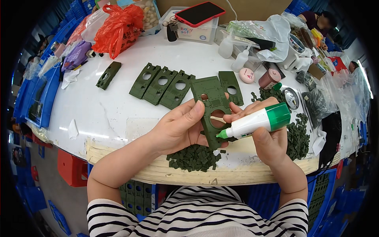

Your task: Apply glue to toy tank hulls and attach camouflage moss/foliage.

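Note:
My left hand (182, 122) grips a dark green plastic panel (209, 91) by its left edge, thumb on its face. The panel has one large round hole and a smaller opening. In my right hand (272, 144) lies a white squeeze bottle (249, 123) with a green end and a green nozzle. The nozzle tip is at the panel's lower part; whether it touches cannot be told. A thin pale stick (218, 119) shows across the large hole, by my right fingertips. Below the panel sits a heap of small dark green pieces (193, 158).
Similar green panels (162, 85) lie in a row behind, with a smaller green part (108, 76) farther left. More small pieces (298, 136) spread at right, near a brown jar (269, 79) and clear bottles (241, 59). A red bag (118, 29) and a phone (200, 14) are at the back.

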`<state>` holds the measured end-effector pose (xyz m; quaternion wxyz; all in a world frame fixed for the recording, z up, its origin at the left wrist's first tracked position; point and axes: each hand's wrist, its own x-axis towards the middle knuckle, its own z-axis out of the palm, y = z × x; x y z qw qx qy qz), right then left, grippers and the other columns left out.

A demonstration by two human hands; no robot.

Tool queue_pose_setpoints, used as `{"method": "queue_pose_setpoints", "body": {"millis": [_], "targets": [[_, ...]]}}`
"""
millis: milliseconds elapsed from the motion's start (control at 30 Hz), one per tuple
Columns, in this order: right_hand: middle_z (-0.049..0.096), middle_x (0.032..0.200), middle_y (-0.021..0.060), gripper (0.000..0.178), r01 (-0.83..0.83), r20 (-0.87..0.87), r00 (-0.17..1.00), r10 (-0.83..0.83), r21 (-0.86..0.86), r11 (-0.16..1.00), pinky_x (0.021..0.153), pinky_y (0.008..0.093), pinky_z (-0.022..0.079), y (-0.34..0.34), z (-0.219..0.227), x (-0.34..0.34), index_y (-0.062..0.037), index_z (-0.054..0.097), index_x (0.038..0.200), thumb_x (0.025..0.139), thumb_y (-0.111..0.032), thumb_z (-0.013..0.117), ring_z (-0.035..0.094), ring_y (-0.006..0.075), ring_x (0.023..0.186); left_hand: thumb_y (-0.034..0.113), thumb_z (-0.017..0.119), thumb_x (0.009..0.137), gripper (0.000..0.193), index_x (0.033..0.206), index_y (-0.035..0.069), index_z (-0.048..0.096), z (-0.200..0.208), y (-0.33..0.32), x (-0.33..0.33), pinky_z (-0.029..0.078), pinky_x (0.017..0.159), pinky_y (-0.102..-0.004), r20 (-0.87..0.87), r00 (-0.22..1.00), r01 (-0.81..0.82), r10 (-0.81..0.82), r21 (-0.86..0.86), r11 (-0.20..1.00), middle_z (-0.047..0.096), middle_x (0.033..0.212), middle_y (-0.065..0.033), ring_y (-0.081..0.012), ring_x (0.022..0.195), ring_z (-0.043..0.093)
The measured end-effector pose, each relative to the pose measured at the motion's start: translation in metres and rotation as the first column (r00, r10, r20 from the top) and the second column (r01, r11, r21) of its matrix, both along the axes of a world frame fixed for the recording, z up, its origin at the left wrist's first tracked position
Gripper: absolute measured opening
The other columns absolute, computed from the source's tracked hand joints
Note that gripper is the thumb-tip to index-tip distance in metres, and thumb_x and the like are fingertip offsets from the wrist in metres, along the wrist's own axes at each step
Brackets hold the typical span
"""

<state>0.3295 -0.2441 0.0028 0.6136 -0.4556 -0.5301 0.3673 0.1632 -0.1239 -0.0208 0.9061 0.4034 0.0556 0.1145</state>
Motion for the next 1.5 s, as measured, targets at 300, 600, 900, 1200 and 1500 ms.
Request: {"method": "queue_pose_setpoints", "body": {"millis": [300,600,900,1200,1500], "targets": [[0.063,0.091,0.0146,0.049,0.001,0.001,1.0,-0.001,-0.003,1.0,0.104,0.0495,0.034,0.0,0.0,0.0,-0.0042,0.043,0.098,0.085,-0.049,0.06,0.064,0.0285,0.096,0.049,0.037,0.094,0.068,0.144,0.007,0.017,-0.003,0.002,0.0,0.052,0.089,-0.051,0.005,1.0,0.017,-0.017,0.0,1.0,0.043,0.133,-0.0106,-0.0222,0.118,0.051],[0.062,0.089,0.0132,0.048,-0.058,-0.076,0.995,0.057,-0.001,0.998,0.106,0.0485,0.032,0.002,-0.001,0.004,-0.0049,0.044,0.097,0.084,-0.047,0.063,0.064,0.0284,0.096,0.05,0.034,0.094,0.068,0.144,0.006,0.018,-0.004,0.003,0.001,0.053,0.088,-0.0474,0.011,1.0,0.015,-0.015,-0.002,1.0,0.042,0.133,-0.0142,-0.0251,0.118,0.05],[0.062,0.088,0.0137,0.048,-0.045,-0.014,0.999,0.045,0.018,0.999,0.105,0.0493,0.032,0.002,-0.002,0.003,-0.0046,0.044,0.096,0.084,-0.046,0.063,0.064,0.0284,0.094,0.051,0.033,0.094,0.068,0.143,0.005,0.019,0.0,0.001,0.002,0.054,0.087,-0.0466,0.004,1.0,0.0,0.0,0.008,1.0,0.042,0.133,-0.0154,-0.0256,0.117,0.051],[0.062,0.087,0.0147,0.047,-0.046,0.016,0.999,0.046,0.013,0.999,0.106,0.0496,0.032,0.002,-0.001,0.003,-0.0042,0.044,0.096,0.084,-0.045,0.062,0.064,0.0288,0.095,0.051,0.034,0.094,0.069,0.143,0.004,0.019,-0.002,0.002,0.002,0.055,0.086,-0.0469,-0.007,1.0,-0.001,0.001,0.011,1.0,0.041,0.133,-0.0167,-0.0271,0.117,0.051],[0.059,0.09,0.0116,0.045,-0.046,-0.172,0.984,0.049,0.019,0.999,0.104,0.0529,0.034,0.0,-0.001,0.01,-0.005,0.044,0.1,0.086,-0.045,0.06,0.063,0.0281,0.095,0.053,0.027,0.095,0.068,0.143,0.006,0.019,0.002,0.003,0.001,0.058,0.08,-0.0414,-0.037,0.999,-0.004,0.006,0.059,0.998,0.043,0.133,-0.0149,-0.0253,0.118,0.051]]}}
